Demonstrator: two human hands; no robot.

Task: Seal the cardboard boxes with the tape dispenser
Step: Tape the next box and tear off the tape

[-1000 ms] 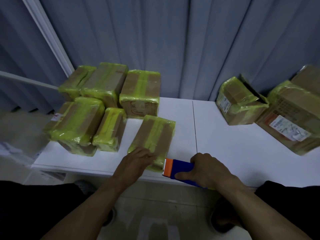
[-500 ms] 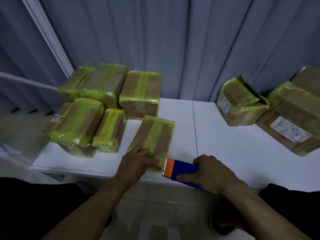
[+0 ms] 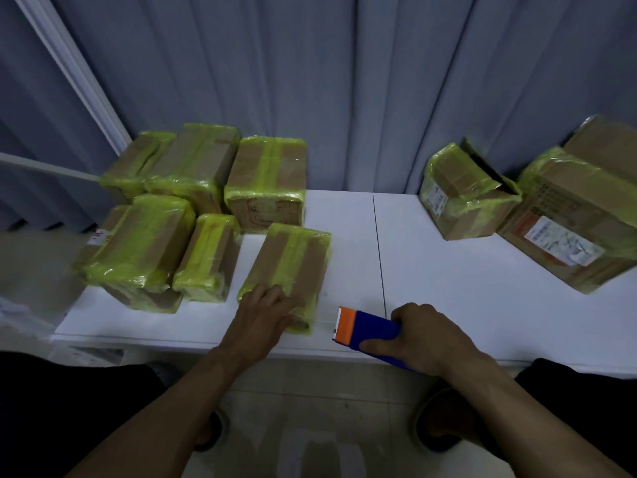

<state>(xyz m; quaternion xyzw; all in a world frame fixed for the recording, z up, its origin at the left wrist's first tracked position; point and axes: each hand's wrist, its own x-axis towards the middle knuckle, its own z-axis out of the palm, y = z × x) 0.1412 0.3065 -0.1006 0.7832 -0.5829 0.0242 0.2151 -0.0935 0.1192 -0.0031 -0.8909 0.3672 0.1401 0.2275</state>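
The white table (image 3: 448, 291) has a dark seam (image 3: 378, 250) down its middle; just left of the seam lies a cardboard box (image 3: 296, 257) banded in yellow-green tape; the left hand (image 3: 263, 317) rests on its near end, fingers laid flat and loose, gripping nothing; the right hand (image 3: 425, 339), at the seam's near end, wraps fingers and thumb round the blue tape dispenser (image 3: 374, 331), whose orange head points toward that box without touching it; a cluster of taped boxes (image 3: 193, 215) sits farther left of the seam; two larger boxes (image 3: 462, 201) stand well right of it.
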